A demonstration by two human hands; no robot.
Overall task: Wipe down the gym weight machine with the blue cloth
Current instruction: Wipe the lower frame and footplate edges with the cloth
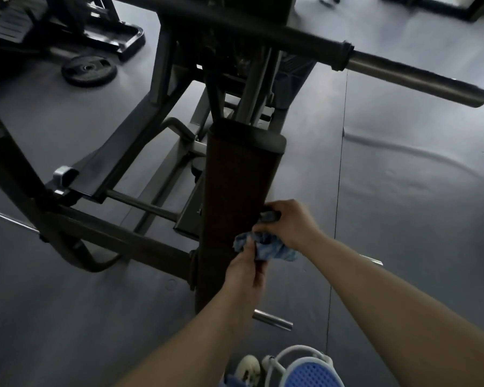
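Holding: both hands grip one bunched blue cloth (274, 247) against the long dark pad (235, 196) of the weight machine (157, 88).
Right hand (291, 222): fingers curl over the cloth's upper part at the pad's right edge; the forearm runs off to the near right.
Left hand (246, 275): fingers and thumb pinch the cloth's lower left corner; the hand lies on the pad's near stretch.
Cloth: crumpled, sitting between the two hands, partly hanging past the pad's right edge.
Pad: narrow, running from near centre toward the far frame, with a rounded far end.
Machine: dark steel tubes spread left of the pad; a thick bar with a bare metal sleeve (419, 79) juts to the far right.
Floor (403, 191): grey matting with a seam right of the pad.
Far left: a black weight plate (88, 70) lies flat on the floor.
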